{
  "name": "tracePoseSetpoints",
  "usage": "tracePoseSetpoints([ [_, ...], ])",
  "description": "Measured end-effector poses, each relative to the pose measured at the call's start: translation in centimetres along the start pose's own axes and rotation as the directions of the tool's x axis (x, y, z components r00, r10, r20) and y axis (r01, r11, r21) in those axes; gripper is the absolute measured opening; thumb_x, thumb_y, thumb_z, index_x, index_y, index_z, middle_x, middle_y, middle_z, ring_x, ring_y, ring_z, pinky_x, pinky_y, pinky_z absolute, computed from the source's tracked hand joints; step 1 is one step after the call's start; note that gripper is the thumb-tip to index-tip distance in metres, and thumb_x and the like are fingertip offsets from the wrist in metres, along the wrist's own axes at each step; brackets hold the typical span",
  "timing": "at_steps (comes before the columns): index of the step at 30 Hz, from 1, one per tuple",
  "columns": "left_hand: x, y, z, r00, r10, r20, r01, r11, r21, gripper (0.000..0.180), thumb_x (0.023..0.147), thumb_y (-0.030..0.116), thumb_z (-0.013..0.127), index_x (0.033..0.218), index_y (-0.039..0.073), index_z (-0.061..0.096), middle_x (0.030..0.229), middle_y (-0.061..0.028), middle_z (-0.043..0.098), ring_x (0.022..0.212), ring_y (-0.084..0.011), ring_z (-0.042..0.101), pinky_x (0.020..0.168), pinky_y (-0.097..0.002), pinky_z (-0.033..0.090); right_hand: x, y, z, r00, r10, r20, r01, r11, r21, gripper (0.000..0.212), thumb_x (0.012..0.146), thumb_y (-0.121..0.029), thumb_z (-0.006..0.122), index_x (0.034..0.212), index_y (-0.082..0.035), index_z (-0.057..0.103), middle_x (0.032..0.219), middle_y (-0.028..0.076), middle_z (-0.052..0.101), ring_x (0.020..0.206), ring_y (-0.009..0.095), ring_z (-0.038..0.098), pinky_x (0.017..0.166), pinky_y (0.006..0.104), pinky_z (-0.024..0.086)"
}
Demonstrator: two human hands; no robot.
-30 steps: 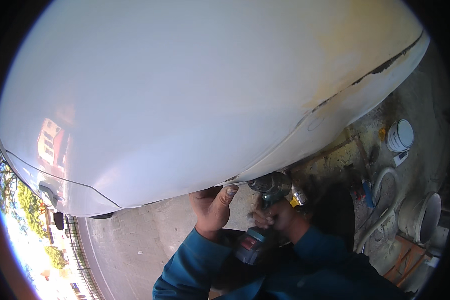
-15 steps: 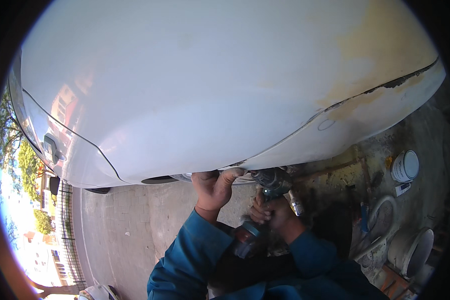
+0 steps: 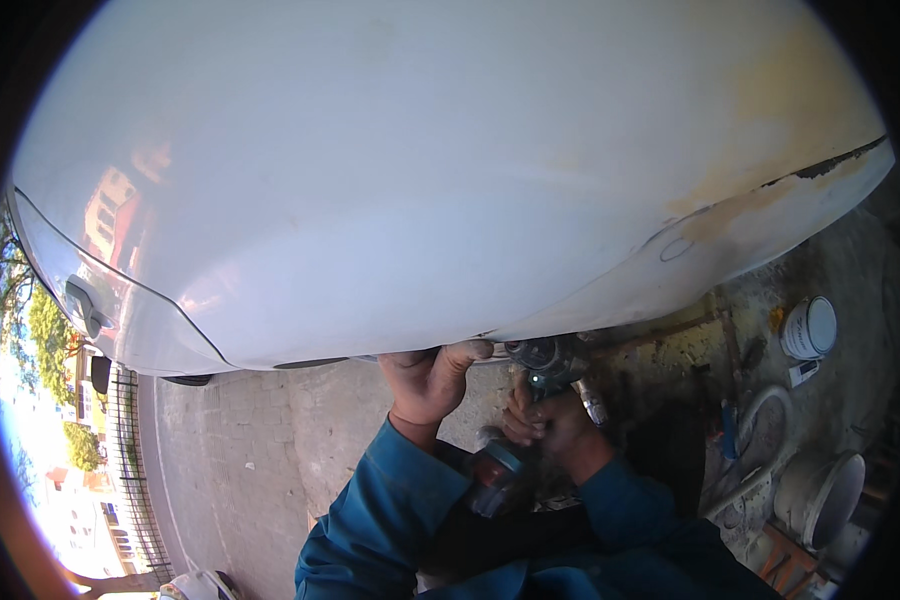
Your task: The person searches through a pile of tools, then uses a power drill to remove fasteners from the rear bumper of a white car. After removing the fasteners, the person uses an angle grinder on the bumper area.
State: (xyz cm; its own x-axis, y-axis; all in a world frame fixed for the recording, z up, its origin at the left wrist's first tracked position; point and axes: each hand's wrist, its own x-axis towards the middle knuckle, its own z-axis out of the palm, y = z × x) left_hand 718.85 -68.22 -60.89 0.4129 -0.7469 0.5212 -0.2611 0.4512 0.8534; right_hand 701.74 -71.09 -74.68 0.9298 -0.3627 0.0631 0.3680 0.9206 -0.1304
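A white car body panel (image 3: pixel 370 200) fills the upper view, with tan filler patches at its right and a chipped dark seam. My left hand (image 3: pixel 425 385) is at the panel's lower edge above the wheel. Its thumb points right along the edge, and its fingers curl under it, their tips hidden. In my right hand (image 3: pixel 550 420) is a dark cordless drill (image 3: pixel 542 368), gripped by the handle, with a small light showing on its body. The drill's front end lies just right of my left thumb, under the edge, its tip hidden. The drill's battery (image 3: pixel 495 470) hangs below.
On the right floor are a white paint can (image 3: pixel 810 328), a larger pale bucket (image 3: pixel 830 500), a whitish hoop-shaped thing (image 3: pixel 767 425) and a blue-handled tool (image 3: pixel 730 432). Grey paving (image 3: pixel 270 450) runs along the left towards a metal fence (image 3: pixel 130 460).
My view has shifted slightly, so the car's door seam and handle sit further left. Both hands and the drill keep nearly the same place at the panel edge.
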Motion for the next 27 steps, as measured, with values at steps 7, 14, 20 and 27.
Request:
tracePoseSetpoints([
  [7,0.2,0.2,-0.1,1.0,-0.015,-0.013,0.015,0.998,0.055,0.028,0.082,0.009,0.096,0.103,0.0,0.079,0.099,-0.0071,0.079,0.093,-0.0182,0.074,0.086,-0.034,0.059,0.4,-0.2,0.1,1.0,0.01,0.003,-0.01,1.0,-0.007,0.021,0.077,-0.01,0.084,0.087,-0.003,0.067,0.067,0.004,0.055,0.052,0.015,0.049,0.055,0.0357,0.042],
  [14,0.2,0.2,-0.2,1.0,0.008,-0.007,-0.007,0.997,0.078,0.028,0.081,0.01,0.096,0.101,0.0,0.08,0.097,-0.0068,0.08,0.091,-0.0179,0.074,0.085,-0.0332,0.058,0.8,-0.3,0.6,0.999,0.008,0.033,-0.007,0.999,-0.04,0.018,0.079,-0.013,0.082,0.087,-0.006,0.067,0.06,0.002,0.047,0.049,0.013,0.044,0.054,0.0357,0.039],
  [20,0.3,0.4,0.1,0.998,0.057,-0.03,-0.053,0.992,0.114,0.03,0.082,0.014,0.097,0.101,-0.001,0.079,0.097,-0.007,0.079,0.09,-0.0183,0.074,0.084,-0.0332,0.058,0.8,-0.2,1.1,1.0,0.004,0.002,-0.003,0.999,-0.044,0.018,0.081,-0.013,0.082,0.087,-0.004,0.067,0.06,0.003,0.047,0.049,0.013,0.045,0.053,0.0342,0.039],
  [27,0.3,0.5,0.0,0.999,0.053,0.01,-0.053,0.995,0.084,0.034,0.084,0.017,0.096,0.105,-0.002,0.078,0.099,-0.0075,0.079,0.091,-0.0182,0.074,0.083,-0.0332,0.058,1.0,-0.2,1.2,1.0,-0.005,0.031,0.006,0.999,-0.042,0.018,0.082,-0.013,0.083,0.088,-0.003,0.068,0.06,0.003,0.049,0.049,0.013,0.045,0.052,0.0337,0.038],
])
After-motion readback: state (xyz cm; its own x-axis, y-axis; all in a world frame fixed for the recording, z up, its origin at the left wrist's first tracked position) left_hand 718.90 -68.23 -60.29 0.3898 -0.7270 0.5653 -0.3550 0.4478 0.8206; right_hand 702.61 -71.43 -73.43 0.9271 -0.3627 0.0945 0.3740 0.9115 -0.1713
